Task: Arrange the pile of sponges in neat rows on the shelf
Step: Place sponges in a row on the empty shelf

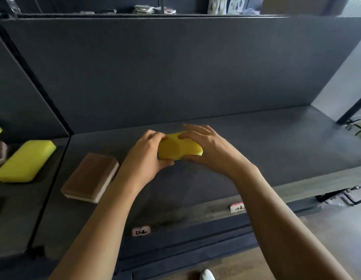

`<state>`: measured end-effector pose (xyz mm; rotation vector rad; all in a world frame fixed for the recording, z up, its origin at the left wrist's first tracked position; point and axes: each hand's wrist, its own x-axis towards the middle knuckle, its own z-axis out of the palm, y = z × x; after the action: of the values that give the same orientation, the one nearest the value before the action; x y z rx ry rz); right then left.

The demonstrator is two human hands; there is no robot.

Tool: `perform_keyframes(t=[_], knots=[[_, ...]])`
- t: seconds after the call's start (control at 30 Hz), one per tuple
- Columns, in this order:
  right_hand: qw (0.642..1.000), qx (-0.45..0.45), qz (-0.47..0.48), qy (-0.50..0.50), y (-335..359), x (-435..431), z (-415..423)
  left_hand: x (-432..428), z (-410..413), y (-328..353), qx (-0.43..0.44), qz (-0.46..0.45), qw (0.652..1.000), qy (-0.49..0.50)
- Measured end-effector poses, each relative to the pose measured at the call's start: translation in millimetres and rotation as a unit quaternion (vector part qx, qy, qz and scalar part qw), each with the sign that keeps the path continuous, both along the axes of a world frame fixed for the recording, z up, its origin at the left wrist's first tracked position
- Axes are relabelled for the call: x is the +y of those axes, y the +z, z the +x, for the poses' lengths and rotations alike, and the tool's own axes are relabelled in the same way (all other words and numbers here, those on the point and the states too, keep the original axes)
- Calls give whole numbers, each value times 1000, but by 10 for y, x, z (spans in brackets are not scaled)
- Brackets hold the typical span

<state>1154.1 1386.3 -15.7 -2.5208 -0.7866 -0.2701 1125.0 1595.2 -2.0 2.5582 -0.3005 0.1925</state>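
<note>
Left hand (pixel 147 156) and right hand (pixel 207 148), each clasping an end of one yellow sponge (pixel 175 147) over the dark shelf (pixel 266 138), right of the brown-topped sponge (pixel 90 176); best set flat, square to the front edge.

Open to the right across dark shelf (pixel 266 138) as far as a pale side wall (pixel 341 83). Closed behind by a tall dark back panel (pixel 175 67). Narrowed on the left by a brown sponge (pixel 90 176) lying flat, then a black upright post (pixel 46 98). Taken up in the middle by left hand (pixel 147 156) and right hand (pixel 207 146) clasping a yellow sponge (pixel 177 148).
</note>
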Motion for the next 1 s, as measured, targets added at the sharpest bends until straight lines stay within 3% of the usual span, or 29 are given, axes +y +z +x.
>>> perform_keyframes(t=[0.43,0.7,1.0], knots=[[999,13,-32,17,58,-1057,834,-868,545,23,-6,15,999,29],[995,60,-73,-17,25,-1122,977,-906,580,15,6,25,999,47],[995,50,-78,-43,-8,-1016,854,-873,572,-19,1,62,998,26]])
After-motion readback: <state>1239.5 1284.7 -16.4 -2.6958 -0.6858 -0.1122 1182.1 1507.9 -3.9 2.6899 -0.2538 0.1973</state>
